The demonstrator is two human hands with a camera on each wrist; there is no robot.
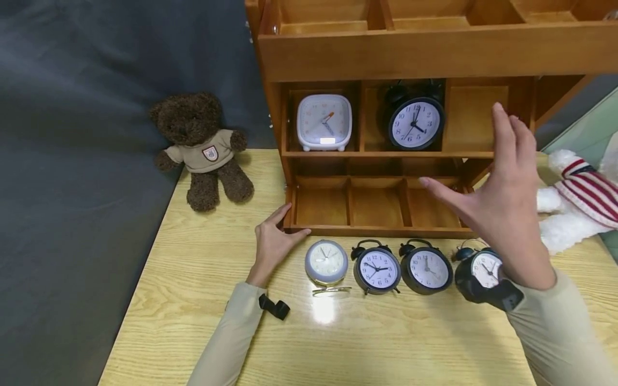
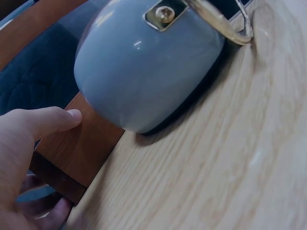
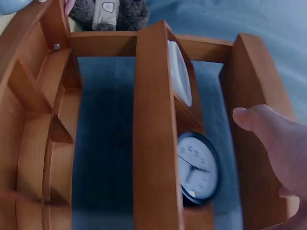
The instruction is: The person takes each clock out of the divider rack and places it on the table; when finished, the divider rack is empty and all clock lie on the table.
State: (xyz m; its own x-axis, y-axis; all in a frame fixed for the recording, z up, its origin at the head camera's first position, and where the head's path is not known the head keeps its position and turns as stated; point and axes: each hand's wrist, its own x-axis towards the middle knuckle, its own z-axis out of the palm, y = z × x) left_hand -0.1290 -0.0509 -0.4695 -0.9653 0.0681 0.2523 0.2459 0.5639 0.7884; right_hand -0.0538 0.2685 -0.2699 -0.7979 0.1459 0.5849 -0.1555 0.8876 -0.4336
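Observation:
My left hand (image 1: 272, 244) grips the lower left corner of a wooden tiered shelf (image 1: 415, 56); in the left wrist view its thumb lies on the front board (image 2: 79, 146) and other fingers reach round the corner. My right hand (image 1: 507, 198) is raised before the shelf's right side, thumb and fingers spread, holding nothing. On the middle tier, a white square clock (image 1: 324, 122) sits in the left compartment and a black twin-bell alarm clock (image 1: 416, 123) in the centre one. A round grey-blue clock (image 1: 326, 261) stands right of my left hand.
Two black alarm clocks (image 1: 377, 271) (image 1: 427, 271) and a dark one (image 1: 486, 268), partly behind my right wrist, continue the row before the shelf. A brown teddy bear (image 1: 205, 150) sits left, a white plush toy (image 1: 586, 195) right. The wooden table (image 1: 362, 343) extends nearer me.

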